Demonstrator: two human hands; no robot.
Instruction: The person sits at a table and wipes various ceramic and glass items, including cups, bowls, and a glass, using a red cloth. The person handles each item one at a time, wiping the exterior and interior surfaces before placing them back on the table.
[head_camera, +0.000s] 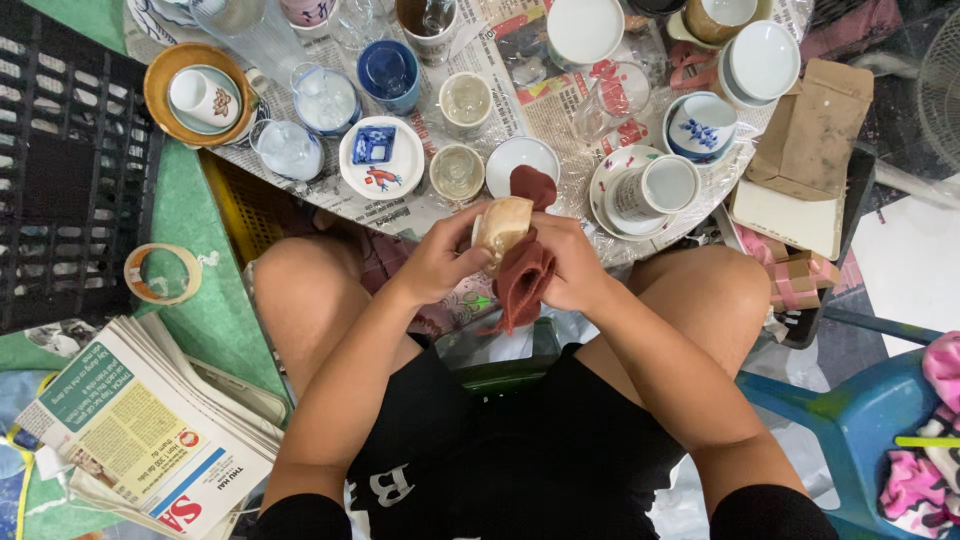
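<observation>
1. A small beige cup (503, 222) is being held up over the lap, just in front of the near edge of the round table (560, 195), between both hands.
2. The left hand (440, 255) is wrapped around the cup's left side, fingers curled and pressed onto it, thumb up near the rim.
3. The right hand (570, 262) is closed on a dark red cloth (524, 275), which is bunched against the cup's right side. One end of the cloth pokes up above the cup, the rest hangs down between the knees.
4. The table is covered with newspaper under clear plastic and packed with crockery. Right behind the cup a plain white bowl (520, 155) can be seen, with two small pale cups (457, 172) just to its left.
5. Further left, a white dish with a blue square and a red motif (381, 157) is sitting near the table edge.
6. To the right, a white mug (655, 187) is lying on its side on a patterned saucer, with a blue-flowered cup (700, 126) behind it.
7. Down on the green floor at left, a roll of tape (162, 273) and a stack of newspapers (150, 430) can be spotted, beside a black crate (60, 170).
8. A blue plastic chair (860, 420) is parked at the right.
</observation>
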